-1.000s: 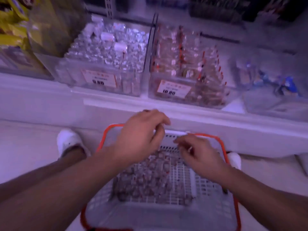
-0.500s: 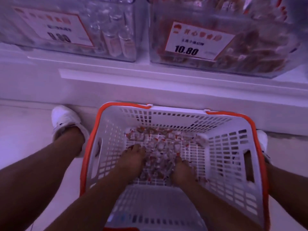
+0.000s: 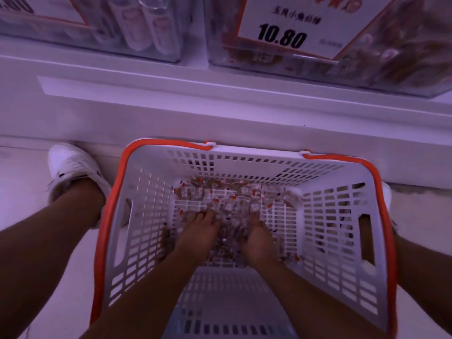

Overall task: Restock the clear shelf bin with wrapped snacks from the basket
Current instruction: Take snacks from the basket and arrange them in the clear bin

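The light was dim and even, with a purple cast over everything. No hard shadows showed; only a soft darkening lay under the shelf (image 3: 220, 111) lip, well beyond the fingers (image 3: 205, 217). The snacks (image 3: 232, 206) just past the fingertips were smeared and hard to make out, with small pale glints off their wrappers. The tag (image 3: 288, 25) far above the fingers was soft but its bold "10.80" could be read. The wide lens bowed the basket (image 3: 342, 216) walls outward and stretched both forearms toward the lower corners, where detail went muddy.
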`<action>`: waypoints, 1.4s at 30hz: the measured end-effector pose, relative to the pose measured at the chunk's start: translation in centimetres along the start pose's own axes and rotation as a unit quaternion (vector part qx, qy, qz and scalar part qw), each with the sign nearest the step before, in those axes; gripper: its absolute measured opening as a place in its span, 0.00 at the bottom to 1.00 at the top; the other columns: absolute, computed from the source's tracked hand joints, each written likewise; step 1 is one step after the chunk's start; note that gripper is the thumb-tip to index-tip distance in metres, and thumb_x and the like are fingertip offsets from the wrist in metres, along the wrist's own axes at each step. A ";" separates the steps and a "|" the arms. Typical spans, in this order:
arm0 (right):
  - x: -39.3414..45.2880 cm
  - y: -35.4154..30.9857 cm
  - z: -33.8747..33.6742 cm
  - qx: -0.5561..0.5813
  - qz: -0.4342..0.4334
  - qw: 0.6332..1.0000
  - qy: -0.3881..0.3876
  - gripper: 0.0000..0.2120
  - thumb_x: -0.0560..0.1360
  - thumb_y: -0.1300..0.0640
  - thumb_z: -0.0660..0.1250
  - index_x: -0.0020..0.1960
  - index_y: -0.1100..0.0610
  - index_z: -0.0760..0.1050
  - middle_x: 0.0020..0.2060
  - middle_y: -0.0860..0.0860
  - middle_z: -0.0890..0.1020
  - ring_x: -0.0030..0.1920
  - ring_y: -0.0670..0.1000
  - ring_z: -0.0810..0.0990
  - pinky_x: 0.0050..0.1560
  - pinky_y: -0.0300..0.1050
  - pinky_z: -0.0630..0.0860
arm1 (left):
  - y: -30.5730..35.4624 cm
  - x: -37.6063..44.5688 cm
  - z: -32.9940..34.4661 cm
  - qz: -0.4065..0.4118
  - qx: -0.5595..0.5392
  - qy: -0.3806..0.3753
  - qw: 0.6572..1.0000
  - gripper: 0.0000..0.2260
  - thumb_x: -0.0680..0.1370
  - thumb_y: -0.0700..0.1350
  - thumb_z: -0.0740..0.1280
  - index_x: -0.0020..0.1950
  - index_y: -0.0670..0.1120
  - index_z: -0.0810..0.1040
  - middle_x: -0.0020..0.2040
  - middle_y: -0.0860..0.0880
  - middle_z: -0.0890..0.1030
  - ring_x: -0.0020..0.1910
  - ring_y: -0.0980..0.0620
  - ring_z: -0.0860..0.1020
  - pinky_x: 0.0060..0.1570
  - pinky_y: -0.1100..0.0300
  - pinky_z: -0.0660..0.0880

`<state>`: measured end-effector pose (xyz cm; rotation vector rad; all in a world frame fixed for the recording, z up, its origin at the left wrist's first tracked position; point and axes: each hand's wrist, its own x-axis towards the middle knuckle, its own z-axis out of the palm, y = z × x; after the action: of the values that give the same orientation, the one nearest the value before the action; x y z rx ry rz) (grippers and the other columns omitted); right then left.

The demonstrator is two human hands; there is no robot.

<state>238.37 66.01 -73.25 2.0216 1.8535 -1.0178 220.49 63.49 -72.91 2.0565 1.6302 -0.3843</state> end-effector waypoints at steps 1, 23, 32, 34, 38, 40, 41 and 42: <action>0.4 0.0 -0.1 0.007 -0.008 1.000 -0.007 0.38 0.74 0.52 0.68 0.79 0.50 0.54 0.64 0.57 0.75 0.59 0.60 0.78 0.55 0.49 0.76 | -0.1 0.0 0.1 0.002 0.001 0.001 1.000 0.25 0.69 0.45 0.71 0.65 0.49 0.71 0.66 0.44 0.71 0.61 0.41 0.72 0.62 0.46 0.67; 2.2 -1.8 1.1 0.061 -0.108 0.988 -0.091 0.22 0.76 0.56 0.66 0.69 0.54 0.71 0.61 0.54 0.77 0.55 0.56 0.79 0.54 0.46 0.77 | -1.0 -1.3 2.4 -0.012 -0.150 -0.064 0.986 0.26 0.75 0.44 0.65 0.73 0.47 0.65 0.68 0.45 0.72 0.66 0.44 0.73 0.64 0.52 0.69; 1.4 -0.8 0.3 0.164 -0.044 0.982 -0.086 0.07 0.72 0.66 0.72 0.47 0.59 0.75 0.41 0.53 0.79 0.43 0.50 0.79 0.42 0.35 0.75 | 2.5 -1.6 3.2 -0.159 -0.378 -0.042 0.911 0.19 0.69 0.51 0.71 0.55 0.48 0.72 0.51 0.50 0.76 0.49 0.48 0.78 0.49 0.57 0.75; 1.1 -0.9 0.2 0.203 -0.028 0.974 -0.100 0.08 0.73 0.68 0.70 0.44 0.59 0.74 0.42 0.55 0.79 0.44 0.52 0.79 0.42 0.33 0.76 | 2.1 -1.4 2.4 -0.200 -0.460 -0.058 0.863 0.15 0.69 0.46 0.73 0.53 0.50 0.73 0.44 0.53 0.78 0.42 0.53 0.78 0.43 0.60 0.77; 1.6 -0.6 -1.7 0.190 -0.018 0.979 -0.064 0.05 0.75 0.57 0.71 0.50 0.56 0.77 0.45 0.52 0.82 0.45 0.51 0.79 0.48 0.41 0.75 | -0.2 -0.1 -0.1 -0.280 -0.639 0.002 0.717 0.15 0.72 0.29 0.69 0.46 0.49 0.74 0.38 0.46 0.78 0.31 0.51 0.78 0.25 0.64 0.75; 2.1 -0.6 -3.8 0.261 -0.017 0.961 -0.090 0.05 0.74 0.60 0.73 0.46 0.55 0.77 0.42 0.49 0.83 0.45 0.50 0.80 0.46 0.39 0.75 | -1.3 0.8 -2.0 -0.284 -0.679 0.048 0.675 0.13 0.73 0.26 0.66 0.45 0.44 0.75 0.36 0.45 0.78 0.30 0.51 0.76 0.25 0.63 0.74; 2.1 -0.8 -4.9 0.286 -0.025 0.950 -0.126 0.06 0.73 0.61 0.74 0.43 0.54 0.78 0.39 0.47 0.83 0.43 0.49 0.81 0.43 0.38 0.75 | -1.6 1.1 -3.1 -0.277 -0.680 0.048 0.678 0.11 0.74 0.27 0.65 0.46 0.43 0.76 0.36 0.44 0.78 0.29 0.51 0.77 0.25 0.62 0.73; 2.0 -1.1 -6.1 0.303 -0.035 0.938 -0.166 0.07 0.72 0.61 0.75 0.42 0.53 0.78 0.37 0.46 0.84 0.41 0.48 0.81 0.40 0.37 0.76 | -1.5 1.4 -4.0 -0.267 -0.679 0.039 0.683 0.10 0.74 0.29 0.66 0.49 0.42 0.78 0.37 0.44 0.79 0.28 0.52 0.77 0.25 0.62 0.73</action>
<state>239.28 71.38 -69.69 1.8945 1.5597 -2.0070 219.10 66.99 -70.51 0.4498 1.6430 0.6304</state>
